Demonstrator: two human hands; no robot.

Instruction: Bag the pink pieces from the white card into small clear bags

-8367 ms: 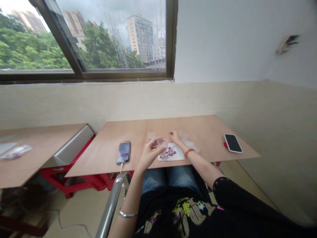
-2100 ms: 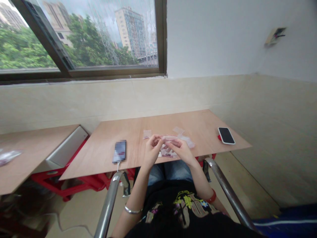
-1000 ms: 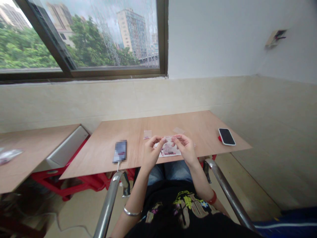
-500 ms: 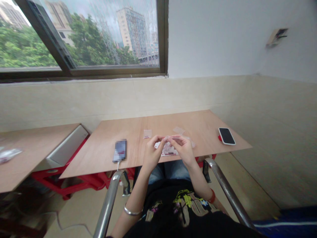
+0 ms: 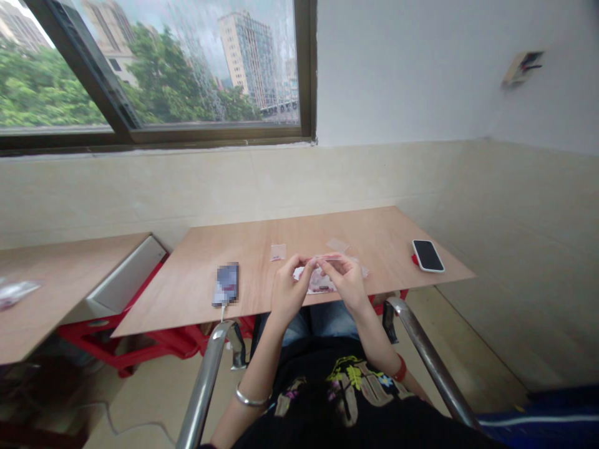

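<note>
Head view: a small clear plastic zip bag with pink bits inside [image 5: 321, 274] is pinched at its top edge btw both hands, just above the near edge of the light wooden table [image 5: 262, 274]. Left hand [image 5: 287, 288] is closed to a thumb-and-finger pinch on the bag's left end; right hand [image 5: 345, 280] is pinched likewise on the right end, other fingers curled. A white sheet w/ pink pieces [image 5: 302, 274] is seen under the bag, mostly hidden.

Risk, as judged: bag could slip or tip if one pinch is loosened, and bits could be spilled onto the table or lap; thin film may be creased.

Counted: 1 held bag, 2 small empty clear bags [image 5: 277, 252] [image 5: 337, 244] beyond the hands, 2 phones: 1 cabled phone [image 5: 227, 284] to the left, 1 black-screen white-cased phone [image 5: 427, 255] well apart on the right.
</note>
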